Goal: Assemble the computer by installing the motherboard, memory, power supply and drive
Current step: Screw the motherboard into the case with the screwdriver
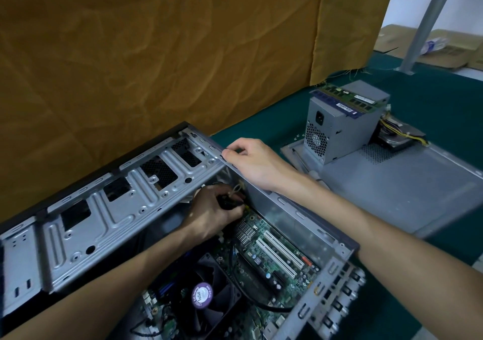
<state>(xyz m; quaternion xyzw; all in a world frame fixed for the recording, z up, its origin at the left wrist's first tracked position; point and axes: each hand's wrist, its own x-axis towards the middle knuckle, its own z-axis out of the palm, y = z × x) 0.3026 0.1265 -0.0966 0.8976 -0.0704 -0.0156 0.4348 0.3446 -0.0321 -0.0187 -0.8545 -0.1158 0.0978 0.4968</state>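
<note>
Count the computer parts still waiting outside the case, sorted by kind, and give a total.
Power supply: 1
Memory sticks lying on top of it: 2
Drive behind it: 1
Total: 4

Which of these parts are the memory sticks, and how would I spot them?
Look right of the open computer case to the flat grey side panel lying on the green table. On it stands a grey boxy power supply. The memory sticks lie on top of it: thin, long strips, green and blue, unlike the chunky metal parts around them.
</note>
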